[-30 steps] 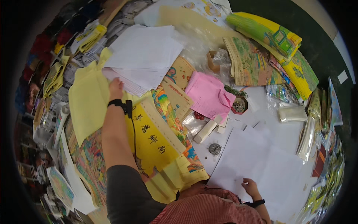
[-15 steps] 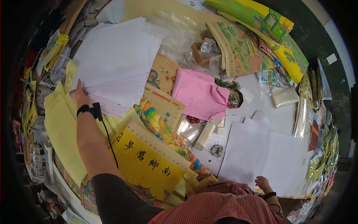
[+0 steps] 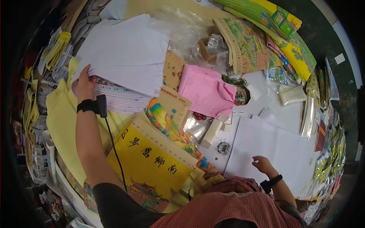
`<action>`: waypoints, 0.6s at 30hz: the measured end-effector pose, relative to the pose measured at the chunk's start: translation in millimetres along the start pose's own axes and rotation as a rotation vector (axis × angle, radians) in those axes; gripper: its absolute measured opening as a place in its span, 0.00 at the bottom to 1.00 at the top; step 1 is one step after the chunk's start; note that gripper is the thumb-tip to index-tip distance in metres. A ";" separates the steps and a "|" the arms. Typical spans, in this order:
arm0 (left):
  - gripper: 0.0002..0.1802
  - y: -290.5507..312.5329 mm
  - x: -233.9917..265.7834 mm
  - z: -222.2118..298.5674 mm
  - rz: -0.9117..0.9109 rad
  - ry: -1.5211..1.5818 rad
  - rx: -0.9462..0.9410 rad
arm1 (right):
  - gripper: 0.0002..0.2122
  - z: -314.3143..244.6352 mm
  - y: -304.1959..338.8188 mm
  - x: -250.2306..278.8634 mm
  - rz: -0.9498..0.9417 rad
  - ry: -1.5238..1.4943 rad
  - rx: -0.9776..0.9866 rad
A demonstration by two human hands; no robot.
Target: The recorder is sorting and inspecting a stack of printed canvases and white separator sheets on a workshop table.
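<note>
Currently your left hand point(image 3: 86, 84) pinches the lifted edge of the white paper stack point(image 3: 125, 49), upper left; your right hand point(image 3: 264, 166), half-curled, seemingly empty, is over white sheets point(image 3: 281, 146). Lift layers evenly to avoid creases.

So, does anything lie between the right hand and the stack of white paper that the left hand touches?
Yes: roughly on the line from the right hand to the white paper stack lie an oblong white box, some round red pieces and a tan printed sheet. All look low.
</note>
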State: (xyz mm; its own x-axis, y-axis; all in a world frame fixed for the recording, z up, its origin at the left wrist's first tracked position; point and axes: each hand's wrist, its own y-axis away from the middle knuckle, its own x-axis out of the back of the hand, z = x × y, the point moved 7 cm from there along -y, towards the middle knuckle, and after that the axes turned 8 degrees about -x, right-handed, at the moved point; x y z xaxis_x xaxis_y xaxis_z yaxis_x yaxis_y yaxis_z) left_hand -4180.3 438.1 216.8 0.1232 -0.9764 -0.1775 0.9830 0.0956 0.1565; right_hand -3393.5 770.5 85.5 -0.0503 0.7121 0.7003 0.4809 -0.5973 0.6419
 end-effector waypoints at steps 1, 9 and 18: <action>0.13 17.2 -12.2 3.3 -0.004 0.006 0.002 | 0.16 -24.0 -5.9 8.4 -0.015 0.002 0.060; 0.09 157.0 -66.0 33.4 -0.237 0.432 0.150 | 0.32 -312.5 13.6 105.4 0.401 0.121 1.029; 0.13 260.5 -85.7 21.7 -0.242 0.497 0.177 | 0.30 -458.5 -8.7 149.8 1.042 0.100 1.213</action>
State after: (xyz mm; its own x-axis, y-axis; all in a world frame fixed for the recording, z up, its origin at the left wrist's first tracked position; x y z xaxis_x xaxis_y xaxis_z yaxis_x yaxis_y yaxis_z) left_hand -3937.7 542.5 293.8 -0.0110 -0.7540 -0.6568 0.9588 -0.1943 0.2070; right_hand -3806.6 713.2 328.1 0.6975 0.1455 0.7017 0.7164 -0.1169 -0.6879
